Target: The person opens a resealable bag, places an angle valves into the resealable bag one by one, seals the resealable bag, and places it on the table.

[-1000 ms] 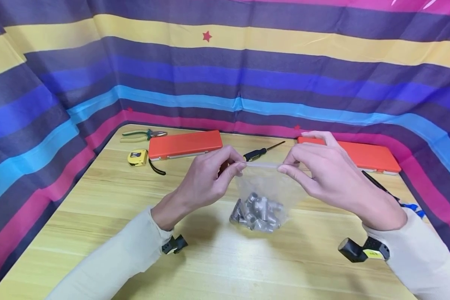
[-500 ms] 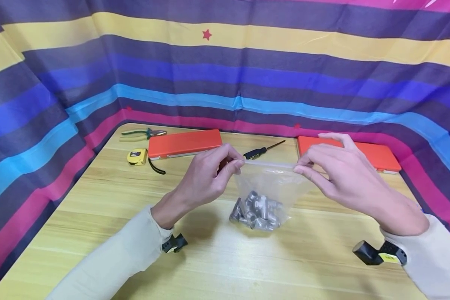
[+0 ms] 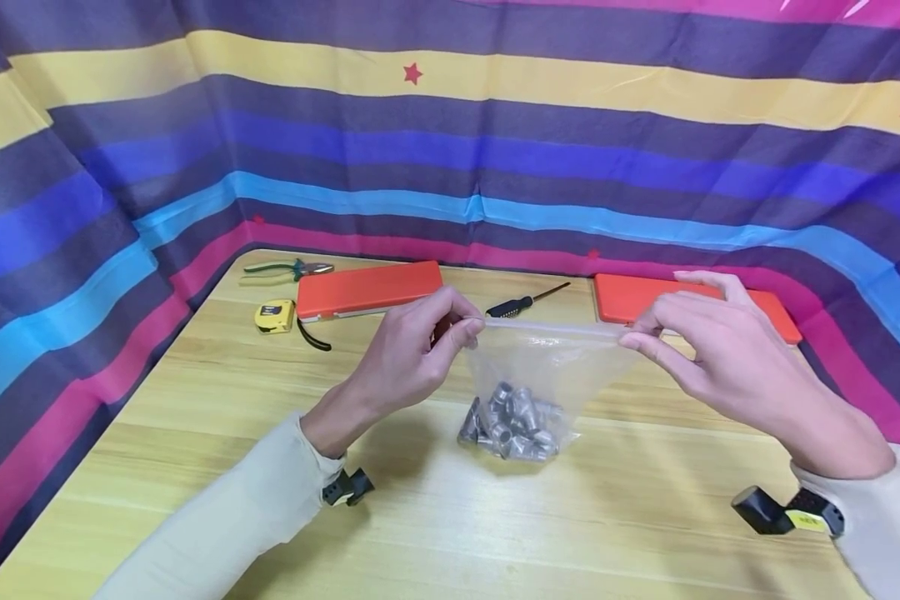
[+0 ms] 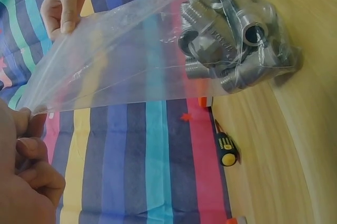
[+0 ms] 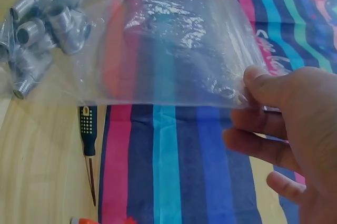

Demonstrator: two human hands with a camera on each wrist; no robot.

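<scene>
A clear zip-lock bag (image 3: 547, 358) hangs between both hands, its top edge stretched straight. Several grey metal pipe fittings (image 3: 521, 421) with threaded ends lie bunched in its bottom. My left hand (image 3: 420, 350) pinches the bag's left top corner between thumb and forefinger. At the other end of the top strip, my right hand (image 3: 727, 358) pinches with thumb and forefinger, its other fingers raised. In the left wrist view the fittings (image 4: 226, 39) show through the plastic; the right wrist view shows the right thumb pressed on the bag's edge (image 5: 247, 89).
Behind the bag lies a screwdriver (image 3: 512, 307) with a black handle. Orange-red cases (image 3: 367, 287) (image 3: 630, 296) sit at the back on both sides. Pliers (image 3: 288, 268) and a yellow tape measure (image 3: 274, 316) are at the back left. A striped cloth (image 3: 450, 150) surrounds the wooden table (image 3: 450, 533).
My right hand has slid rightward along the bag's top strip, from near the middle to the right end. The left hand has stayed almost still, holding its corner.
</scene>
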